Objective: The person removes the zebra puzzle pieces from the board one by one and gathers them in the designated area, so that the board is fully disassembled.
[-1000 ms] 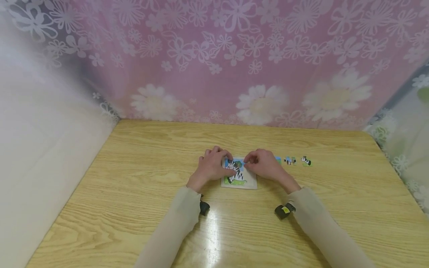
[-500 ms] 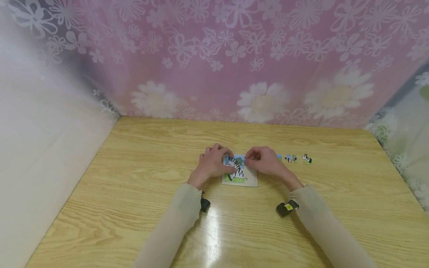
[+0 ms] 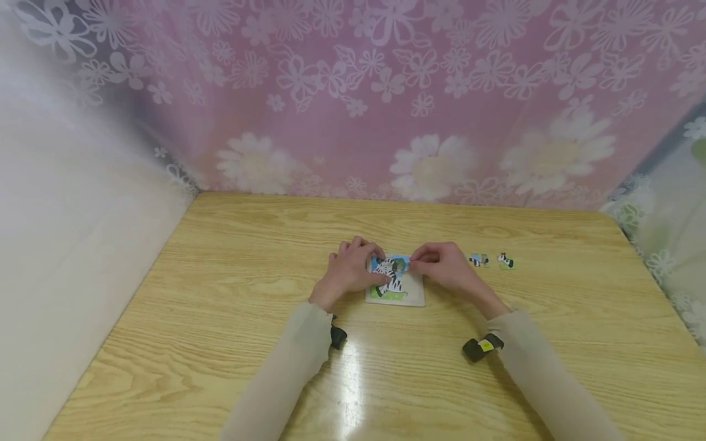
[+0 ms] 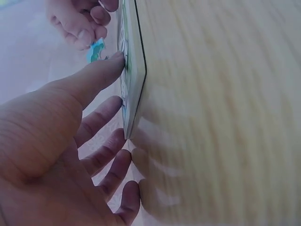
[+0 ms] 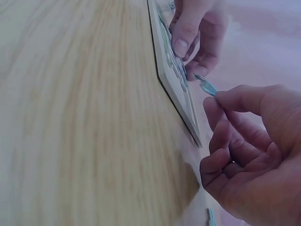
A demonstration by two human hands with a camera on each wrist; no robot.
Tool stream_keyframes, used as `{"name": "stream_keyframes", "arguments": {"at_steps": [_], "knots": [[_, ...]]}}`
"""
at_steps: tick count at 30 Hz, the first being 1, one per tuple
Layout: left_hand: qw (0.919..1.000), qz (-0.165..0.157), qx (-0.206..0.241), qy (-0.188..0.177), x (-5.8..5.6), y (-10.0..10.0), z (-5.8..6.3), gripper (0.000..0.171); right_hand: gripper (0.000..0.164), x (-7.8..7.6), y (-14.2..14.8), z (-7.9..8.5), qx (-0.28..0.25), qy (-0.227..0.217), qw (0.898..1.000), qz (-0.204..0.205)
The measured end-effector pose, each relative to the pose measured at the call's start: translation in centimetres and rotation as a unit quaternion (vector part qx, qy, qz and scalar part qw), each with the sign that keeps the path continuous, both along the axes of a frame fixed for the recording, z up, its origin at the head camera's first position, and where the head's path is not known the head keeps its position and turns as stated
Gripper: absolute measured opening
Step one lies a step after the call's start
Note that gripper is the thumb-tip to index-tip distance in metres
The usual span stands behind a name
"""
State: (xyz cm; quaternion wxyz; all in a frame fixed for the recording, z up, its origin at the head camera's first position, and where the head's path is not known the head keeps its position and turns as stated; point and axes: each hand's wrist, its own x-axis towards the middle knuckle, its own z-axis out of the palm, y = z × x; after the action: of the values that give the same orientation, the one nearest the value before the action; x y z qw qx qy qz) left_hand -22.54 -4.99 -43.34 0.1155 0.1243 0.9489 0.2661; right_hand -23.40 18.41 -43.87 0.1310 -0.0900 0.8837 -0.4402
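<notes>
Head view: the right hand [image 3: 444, 264] has moved slightly to the right since half a second ago, and it now covers the blue-and-green bit that showed just beside it on the table [image 3: 220, 275]. Thumb and forefinger pinch a small blue-green piece [image 5: 205, 86], which both wrist views show off the face of the puzzle board [image 3: 415, 295], its tip pointing toward the left hand [image 3: 347, 269]. More of the blue and green tree part shows near the right fingertips than in the earlier frame.

The left hand has stayed where it was: thumb extended and touching the zebra picture [image 3: 394, 285], fingers spread at the board's left side, not wrapped around anything. The board lies flat on the table between both hands, unmoved, its lower right area showing bare backing. To the right of the right hand, the blue-and-black piece [image 3: 478, 260] and the black-and-white animal piece [image 3: 505, 261] lie well apart from the board, unchanged.
</notes>
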Motion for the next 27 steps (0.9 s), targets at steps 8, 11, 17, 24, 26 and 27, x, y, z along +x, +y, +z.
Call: {"name": "stream_keyframes", "arguments": {"at_steps": [8,11,17,24,26,27], "knots": [[0.9999,-0.011,0.0,0.013,0.1,-0.2,-0.3,0.043,0.023,0.8,1.9,0.6,0.002,0.015,1.0,-0.016],[0.9997,-0.013,0.004,0.022,0.3,-0.5,-0.3,0.042,0.024,1.3,3.0,0.7,0.003,0.016,1.0,-0.02],[0.9993,-0.016,0.01,0.031,1.3,-0.8,-0.1,0.036,0.025,2.2,5.5,0.8,-0.007,0.021,1.0,-0.018],[0.9993,-0.028,0.005,0.023,2.3,-0.5,0.5,0.037,0.027,3.1,7.9,1.1,0.007,0.037,0.999,-0.021],[0.9993,-0.03,0.004,0.02,2.5,-0.4,0.5,0.038,0.028,3.3,8.4,1.2,0.015,0.037,0.999,-0.021],[0.9994,-0.03,0.002,0.02,2.6,-0.4,0.5,0.038,0.028,3.4,8.6,1.2,0.019,0.036,0.999,-0.022]]}}
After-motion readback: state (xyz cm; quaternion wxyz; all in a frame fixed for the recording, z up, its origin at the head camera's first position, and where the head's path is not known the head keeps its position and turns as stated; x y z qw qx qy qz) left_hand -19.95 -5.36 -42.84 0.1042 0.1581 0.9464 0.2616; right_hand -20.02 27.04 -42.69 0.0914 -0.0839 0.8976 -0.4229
